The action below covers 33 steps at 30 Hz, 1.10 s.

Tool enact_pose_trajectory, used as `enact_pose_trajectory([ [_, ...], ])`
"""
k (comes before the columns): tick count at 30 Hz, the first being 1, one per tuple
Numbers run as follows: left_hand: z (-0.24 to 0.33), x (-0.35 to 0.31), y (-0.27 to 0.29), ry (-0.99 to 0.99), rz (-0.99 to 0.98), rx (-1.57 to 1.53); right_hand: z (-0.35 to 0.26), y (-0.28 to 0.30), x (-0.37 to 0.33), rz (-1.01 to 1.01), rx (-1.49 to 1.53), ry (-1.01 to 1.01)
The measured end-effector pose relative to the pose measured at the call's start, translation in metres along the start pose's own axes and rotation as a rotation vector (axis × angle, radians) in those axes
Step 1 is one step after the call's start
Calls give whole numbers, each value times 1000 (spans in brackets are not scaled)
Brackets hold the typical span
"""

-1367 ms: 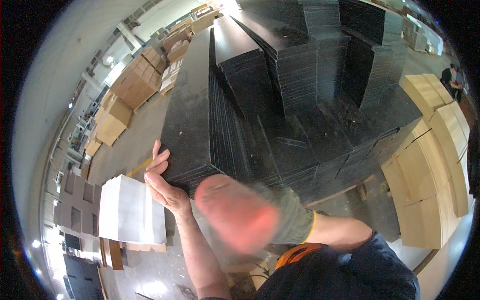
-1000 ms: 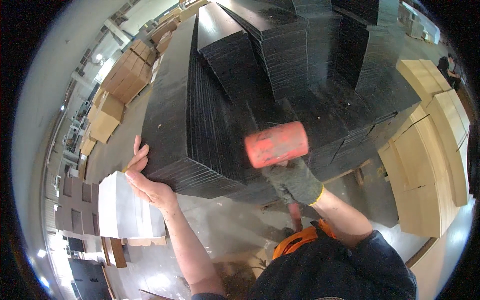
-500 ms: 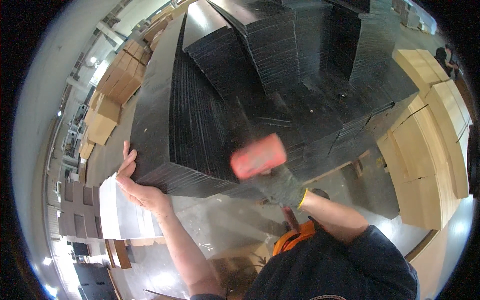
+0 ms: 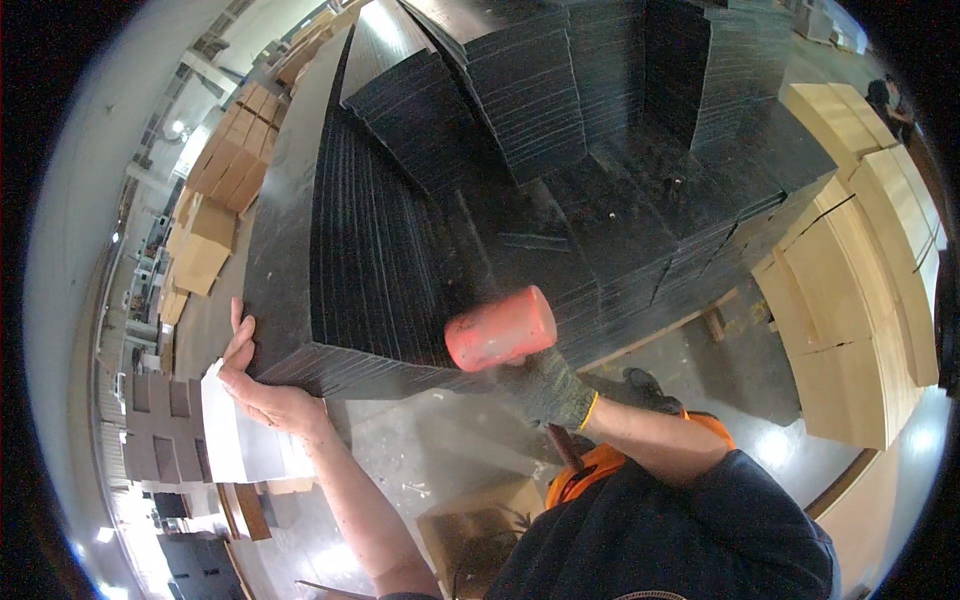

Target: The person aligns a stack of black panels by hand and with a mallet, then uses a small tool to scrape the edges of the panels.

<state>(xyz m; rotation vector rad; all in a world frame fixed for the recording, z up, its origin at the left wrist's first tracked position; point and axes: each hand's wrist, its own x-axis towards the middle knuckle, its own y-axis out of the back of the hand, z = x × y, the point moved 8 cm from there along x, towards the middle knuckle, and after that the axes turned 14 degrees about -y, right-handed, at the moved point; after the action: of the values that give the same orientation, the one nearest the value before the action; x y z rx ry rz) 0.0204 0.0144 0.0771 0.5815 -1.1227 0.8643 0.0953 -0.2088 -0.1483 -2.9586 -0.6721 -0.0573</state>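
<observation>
A thick stack of black sheets [image 4: 285, 270] stands tilted on edge at the left, its layers fanned apart on the right side. My bare left hand [image 4: 270, 393] lies against the stack's near left corner, fingers stretched out along its outer face. A dark knit glove with a yellow cuff covers my right hand [image 4: 556, 390], which is wrapped round the handle of a mallet with a red head [image 4: 502, 330]. The mallet head is beside the fanned edges at the stack's near right; whether it touches them I cannot tell. Part of the handle shows below the glove.
More black sheet stacks [image 4: 525, 95] stand behind, on a low black layer [image 4: 640, 240]. Tan board piles [image 4: 835, 330] are at the right and brown cartons [image 4: 205, 240] at the far left. A white stack [image 4: 260, 430] sits below my left hand. Far right, another person [image 4: 890, 105] is visible.
The mallet head has moved slightly left and down, and is less blurred now. My left hand stays on the corner while the whole view has shifted a little.
</observation>
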Motion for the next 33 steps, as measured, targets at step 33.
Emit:
enact_pose_trajectory([
  [33,-51,-178,23,362,-90,45,111,-34,-10,-277,680,-331],
])
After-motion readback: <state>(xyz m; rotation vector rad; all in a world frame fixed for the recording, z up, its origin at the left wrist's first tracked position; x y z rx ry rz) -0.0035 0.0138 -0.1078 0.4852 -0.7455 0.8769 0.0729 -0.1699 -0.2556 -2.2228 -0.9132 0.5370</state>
